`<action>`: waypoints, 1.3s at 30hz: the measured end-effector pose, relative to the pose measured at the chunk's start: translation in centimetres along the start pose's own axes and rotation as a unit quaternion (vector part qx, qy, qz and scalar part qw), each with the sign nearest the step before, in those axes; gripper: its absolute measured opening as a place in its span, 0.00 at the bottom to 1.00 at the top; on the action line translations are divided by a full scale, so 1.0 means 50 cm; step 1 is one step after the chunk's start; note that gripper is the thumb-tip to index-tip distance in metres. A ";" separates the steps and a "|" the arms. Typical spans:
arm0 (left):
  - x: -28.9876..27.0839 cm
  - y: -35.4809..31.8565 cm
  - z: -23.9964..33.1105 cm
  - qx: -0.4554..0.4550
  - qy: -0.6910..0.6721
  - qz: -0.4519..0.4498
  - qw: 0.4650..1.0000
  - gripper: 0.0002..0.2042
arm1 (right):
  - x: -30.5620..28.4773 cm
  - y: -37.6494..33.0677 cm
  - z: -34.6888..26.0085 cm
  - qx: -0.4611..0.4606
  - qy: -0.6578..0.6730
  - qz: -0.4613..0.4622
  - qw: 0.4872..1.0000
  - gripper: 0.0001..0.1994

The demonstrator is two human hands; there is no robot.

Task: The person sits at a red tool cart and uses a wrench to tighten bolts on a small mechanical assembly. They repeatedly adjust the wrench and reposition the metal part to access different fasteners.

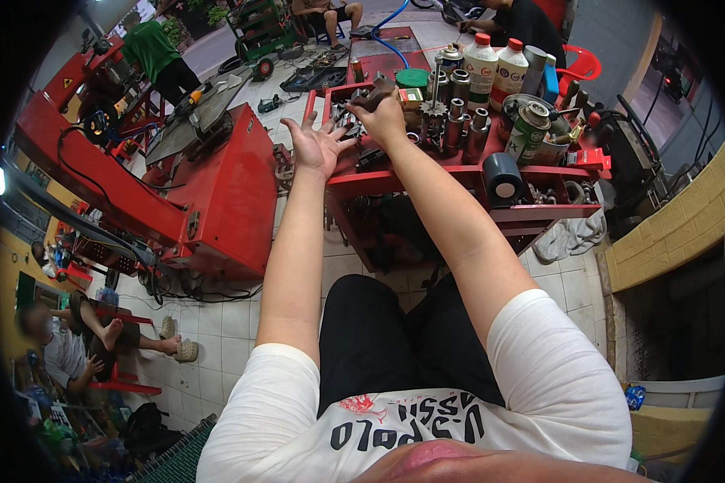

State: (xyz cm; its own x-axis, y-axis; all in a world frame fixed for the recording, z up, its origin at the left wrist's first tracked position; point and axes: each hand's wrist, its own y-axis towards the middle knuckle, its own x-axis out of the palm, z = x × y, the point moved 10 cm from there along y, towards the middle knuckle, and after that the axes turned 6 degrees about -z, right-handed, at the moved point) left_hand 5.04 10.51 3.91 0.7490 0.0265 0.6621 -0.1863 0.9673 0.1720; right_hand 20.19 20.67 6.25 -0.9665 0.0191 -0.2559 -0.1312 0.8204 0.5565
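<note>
My left hand (316, 151) is held palm up over the left edge of the red tool cart (427, 179), its fingers spread and nothing in it. Just right of it, my right hand (385, 122) is closed round a dark brown, blocky piece (376, 95) whose kind I cannot make out. Below and between both hands lie small metal tools, partly covered by my fingers. Close to the right wrist stand several upright metal sockets (454, 125) and a toothed metal part (433, 121) on a rod. A green round lid (412, 78) shows beyond the right hand.
Two white bottles (481, 71) with red caps and a spray can (528, 133) crowd the cart's right side. A dark cylinder (503, 179) leans at its front tray. A large red machine (225, 189) stands left. Other people are farther off; one sits at lower left (66, 346).
</note>
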 end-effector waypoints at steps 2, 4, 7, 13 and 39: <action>0.002 0.004 0.000 -0.013 0.031 -0.024 0.999 0.52 | 0.013 -0.001 -0.016 -0.021 -0.022 -0.031 0.999 0.45; 0.007 0.012 -0.007 -0.018 0.048 -0.046 0.998 0.49 | 0.015 0.002 -0.018 -0.037 -0.032 -0.041 0.998 0.47; 0.012 0.019 -0.016 -0.012 0.044 -0.050 0.998 0.41 | 0.006 0.006 -0.007 -0.036 -0.027 -0.031 0.998 0.47; -0.030 0.025 -0.007 0.002 0.023 -0.032 0.999 0.26 | 0.011 -0.004 -0.028 -0.030 0.002 -0.025 0.999 0.47; -0.015 0.034 -0.030 0.013 0.244 0.003 0.970 0.10 | -0.010 -0.003 -0.022 -0.023 -0.002 -0.010 1.000 0.43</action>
State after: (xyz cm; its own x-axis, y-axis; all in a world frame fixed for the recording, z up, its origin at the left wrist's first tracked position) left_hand 5.14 12.52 2.61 0.9585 0.1548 0.2393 -0.2030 0.9601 0.1922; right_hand 20.44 19.90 7.15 -0.9625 0.0047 -0.2713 -0.1616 0.7933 0.5870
